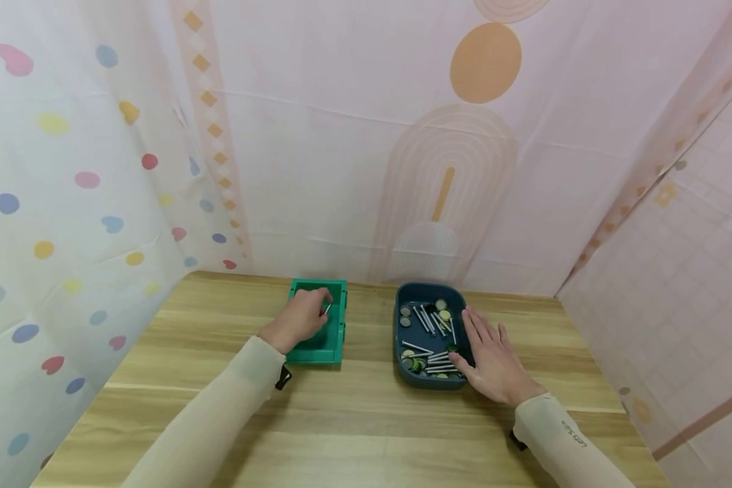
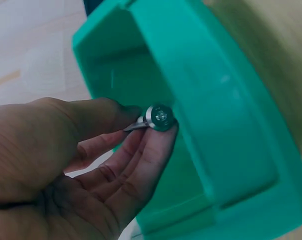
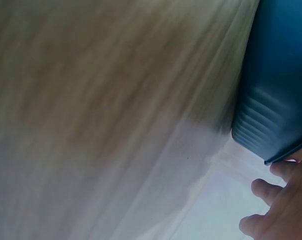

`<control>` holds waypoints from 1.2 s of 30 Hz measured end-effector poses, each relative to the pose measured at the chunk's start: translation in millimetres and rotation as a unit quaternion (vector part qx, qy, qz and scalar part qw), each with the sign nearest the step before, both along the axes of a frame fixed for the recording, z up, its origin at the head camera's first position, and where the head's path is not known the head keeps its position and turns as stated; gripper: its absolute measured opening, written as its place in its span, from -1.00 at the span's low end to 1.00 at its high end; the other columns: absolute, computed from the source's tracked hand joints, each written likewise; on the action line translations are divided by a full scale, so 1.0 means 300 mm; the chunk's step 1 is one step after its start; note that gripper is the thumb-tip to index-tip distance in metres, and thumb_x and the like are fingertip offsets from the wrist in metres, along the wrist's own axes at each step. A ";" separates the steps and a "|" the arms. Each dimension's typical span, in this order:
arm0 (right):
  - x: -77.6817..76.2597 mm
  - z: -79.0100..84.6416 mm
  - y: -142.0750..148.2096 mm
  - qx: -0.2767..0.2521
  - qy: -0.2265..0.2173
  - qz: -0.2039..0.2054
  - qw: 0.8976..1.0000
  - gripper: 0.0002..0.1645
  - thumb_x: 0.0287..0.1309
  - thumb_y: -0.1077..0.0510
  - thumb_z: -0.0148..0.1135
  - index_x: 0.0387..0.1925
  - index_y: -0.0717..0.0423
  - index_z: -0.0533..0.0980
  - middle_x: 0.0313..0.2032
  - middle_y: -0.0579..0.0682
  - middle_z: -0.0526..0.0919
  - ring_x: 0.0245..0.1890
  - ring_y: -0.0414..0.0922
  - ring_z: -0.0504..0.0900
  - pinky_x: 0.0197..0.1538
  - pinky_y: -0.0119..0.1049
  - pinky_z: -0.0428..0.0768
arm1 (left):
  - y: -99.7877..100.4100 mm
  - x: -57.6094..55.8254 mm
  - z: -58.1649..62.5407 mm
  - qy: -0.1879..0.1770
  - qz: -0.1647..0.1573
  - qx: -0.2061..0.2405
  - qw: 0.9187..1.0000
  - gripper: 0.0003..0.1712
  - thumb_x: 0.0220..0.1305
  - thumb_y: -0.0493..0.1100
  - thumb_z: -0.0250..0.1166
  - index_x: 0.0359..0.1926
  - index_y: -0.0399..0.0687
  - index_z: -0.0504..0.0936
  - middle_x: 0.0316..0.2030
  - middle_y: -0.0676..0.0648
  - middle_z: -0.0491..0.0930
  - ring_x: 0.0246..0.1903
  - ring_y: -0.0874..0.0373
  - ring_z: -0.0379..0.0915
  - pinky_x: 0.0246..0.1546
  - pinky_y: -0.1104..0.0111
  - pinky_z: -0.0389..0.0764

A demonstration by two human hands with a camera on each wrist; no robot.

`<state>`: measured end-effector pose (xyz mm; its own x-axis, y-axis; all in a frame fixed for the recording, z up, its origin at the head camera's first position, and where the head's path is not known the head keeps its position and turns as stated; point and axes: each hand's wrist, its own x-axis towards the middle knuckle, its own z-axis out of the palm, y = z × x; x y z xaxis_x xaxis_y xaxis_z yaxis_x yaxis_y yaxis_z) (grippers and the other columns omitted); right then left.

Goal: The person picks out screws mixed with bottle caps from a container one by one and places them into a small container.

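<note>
- Pinching a silver metal screw with a round head (image 2: 161, 117), the left hand (image 1: 299, 317) has its thumb on one side and its bent fingers on the other; the head points toward the wrist camera.
- The screw is at the opening of a green rectangular plastic box (image 1: 318, 356); how far down inside it sits, I cannot tell.
- To the right, well apart from the green box, stands a dark blue rounded-corner plastic tray (image 1: 432, 384).
- Loose silver metal screws (image 1: 424, 320) lie in the tray at various angles, some in a group toward the back and more near the front.
- Small round flat discs (image 1: 405, 317), some grey and some yellowish or green, lie among and beside them.
- The right hand (image 1: 491, 359) rests along the tray's right rim, fingers extended and slightly spread, thumb reaching over the front right part.
- Both boxes stand on a light wood-grain tabletop (image 1: 366, 434), near its back edge.
- Pale long sleeves (image 1: 201, 413) cover both forearms; the right one bears small dark lettering.
- Behind hangs pale printed cloth (image 1: 317, 176), with coloured spots at the left.
</note>
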<state>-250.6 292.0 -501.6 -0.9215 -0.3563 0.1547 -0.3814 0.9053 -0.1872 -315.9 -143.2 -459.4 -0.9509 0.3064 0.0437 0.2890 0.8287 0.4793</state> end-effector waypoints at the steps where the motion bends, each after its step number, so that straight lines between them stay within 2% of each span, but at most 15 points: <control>1: 0.000 -0.001 0.000 -0.001 0.001 0.001 1.000 0.14 0.76 -0.34 0.15 0.90 0.25 -0.02 0.91 0.25 0.00 0.87 0.39 0.13 0.80 0.63 0.01 | -0.004 -0.021 -0.030 0.004 0.001 -0.006 1.000 -0.63 0.62 -0.37 0.37 0.35 -0.38 0.69 -0.10 -0.27 0.82 -0.27 0.02 0.64 -0.15 0.12 0.80; 3: 0.000 -0.002 0.000 -0.003 0.000 0.000 1.000 0.14 0.76 -0.34 0.15 0.90 0.24 -0.02 0.91 0.25 0.00 0.87 0.39 0.12 0.80 0.63 0.01 | -0.008 -0.056 -0.081 -0.004 0.006 -0.009 1.000 -0.63 0.63 -0.36 0.38 0.35 -0.38 0.69 0.02 -0.32 0.83 -0.24 0.00 0.66 -0.14 0.07 0.81; 6: -0.001 -0.004 0.001 -0.003 0.002 0.000 1.000 0.14 0.76 -0.34 0.16 0.90 0.24 -0.02 0.91 0.24 0.00 0.87 0.38 0.13 0.80 0.63 0.02 | 0.001 -0.067 -0.100 -0.006 0.012 -0.020 1.000 -0.67 0.63 -0.38 0.37 0.31 -0.40 0.70 0.12 -0.39 0.83 -0.24 0.00 0.66 -0.18 0.11 0.81; 8: 0.000 -0.005 0.003 -0.004 0.001 0.000 1.000 0.15 0.76 -0.34 0.16 0.90 0.24 -0.03 0.91 0.24 -0.01 0.87 0.38 0.12 0.80 0.62 0.01 | 0.023 -0.040 -0.063 -0.026 0.020 -0.020 0.999 -0.74 0.66 -0.42 0.32 0.24 -0.41 0.72 0.08 -0.40 0.82 -0.24 -0.01 0.66 -0.18 0.15 0.79; 10: -0.001 -0.005 0.003 -0.006 0.002 0.000 1.000 0.15 0.76 -0.35 0.15 0.91 0.23 -0.03 0.91 0.23 -0.01 0.87 0.37 0.12 0.80 0.62 0.01 | 0.043 -0.016 -0.031 -0.026 0.025 -0.028 0.999 -0.84 0.67 -0.47 0.27 0.11 -0.41 0.73 -0.11 -0.35 0.79 -0.29 0.01 0.63 -0.26 0.22 0.73; 13: -0.003 -0.003 0.002 -0.008 0.004 0.002 1.000 0.15 0.76 -0.36 0.14 0.91 0.23 -0.03 0.91 0.23 -0.01 0.87 0.37 0.12 0.80 0.61 0.01 | 0.062 -0.005 -0.021 -0.028 0.035 -0.032 0.998 -0.83 0.69 -0.51 0.18 -0.05 -0.37 0.71 -0.36 -0.21 0.63 -0.39 0.01 0.56 -0.34 0.26 0.62; 15: -0.005 -0.002 0.001 -0.007 0.005 0.002 1.000 0.15 0.75 -0.36 0.15 0.91 0.23 -0.02 0.91 0.23 0.00 0.87 0.37 0.13 0.80 0.61 0.02 | 0.070 -0.004 -0.020 -0.024 0.043 -0.035 0.998 -0.80 0.70 -0.51 0.16 -0.09 -0.34 0.70 -0.42 -0.15 0.55 -0.42 0.04 0.52 -0.37 0.28 0.60; 18: -0.006 -0.004 0.001 -0.005 0.003 0.001 1.000 0.15 0.76 -0.35 0.15 0.90 0.24 -0.03 0.91 0.23 0.00 0.87 0.37 0.13 0.81 0.60 0.01 | 0.075 -0.006 -0.024 -0.023 0.049 -0.038 0.998 -0.78 0.74 -0.49 0.13 -0.09 -0.34 0.69 -0.44 -0.13 0.52 -0.43 0.04 0.51 -0.37 0.28 0.59; 24: -0.008 -0.009 0.000 -0.005 0.003 0.002 1.000 0.15 0.76 -0.35 0.16 0.90 0.25 -0.03 0.91 0.24 0.00 0.87 0.36 0.13 0.82 0.59 -0.01 | 0.068 -0.012 -0.024 -0.030 0.052 -0.035 0.998 -0.77 0.76 -0.47 0.10 -0.04 -0.32 0.69 -0.37 -0.20 0.60 -0.40 0.00 0.54 -0.36 0.26 0.60; 25: -0.009 -0.009 -0.001 -0.007 0.004 0.003 1.000 0.16 0.75 -0.35 0.16 0.90 0.24 -0.03 0.91 0.23 0.00 0.88 0.36 0.13 0.82 0.59 0.00 | 0.061 -0.021 -0.037 -0.018 0.047 -0.033 0.998 -0.79 0.74 -0.47 0.12 -0.05 -0.32 0.69 -0.36 -0.22 0.61 -0.41 -0.01 0.54 -0.38 0.24 0.60; 28: -0.009 -0.007 -0.004 -0.011 0.005 0.006 1.000 0.16 0.75 -0.36 0.16 0.90 0.24 -0.02 0.91 0.23 0.00 0.88 0.35 0.13 0.82 0.58 0.00 | 0.057 -0.018 -0.029 0.018 0.040 -0.044 0.998 -0.89 0.67 -0.43 0.28 0.05 -0.37 0.72 -0.20 -0.30 0.75 -0.33 -0.04 0.64 -0.32 0.17 0.72; 31: -0.006 -0.005 -0.004 -0.015 0.002 0.007 1.000 0.17 0.75 -0.39 0.14 0.90 0.24 -0.02 0.91 0.23 -0.01 0.88 0.35 0.13 0.82 0.58 0.01 | 0.058 -0.013 -0.014 0.053 0.032 -0.051 0.997 -0.76 0.63 -0.35 0.40 0.19 -0.41 0.75 0.03 -0.38 0.82 -0.13 -0.11 0.78 -0.14 0.06 0.85; 32: -0.004 -0.004 -0.003 -0.015 -0.001 0.006 1.000 0.18 0.75 -0.40 0.14 0.90 0.24 -0.03 0.91 0.23 -0.01 0.88 0.35 0.12 0.82 0.58 0.01 | 0.065 0.000 0.007 0.056 0.032 -0.052 0.997 -0.71 0.63 -0.33 0.42 0.24 -0.41 0.74 0.11 -0.39 0.83 -0.05 -0.14 0.80 -0.06 0.04 0.88; 36: -0.002 0.007 0.007 -0.006 -0.009 0.008 1.000 0.23 0.72 -0.46 0.13 0.91 0.23 -0.05 0.91 0.23 -0.01 0.88 0.35 0.11 0.81 0.59 0.02 | 0.080 0.015 0.035 0.084 0.026 -0.044 0.995 -0.69 0.68 -0.30 0.38 0.27 -0.40 0.75 0.14 -0.41 0.80 -0.01 -0.19 0.81 -0.05 0.05 0.89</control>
<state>-251.2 294.1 -499.4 -0.9184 -0.3688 0.1429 -0.3920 0.8970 -0.2042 -311.4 -119.0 -449.0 -0.9471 0.2664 0.1790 0.3145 0.8815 0.3522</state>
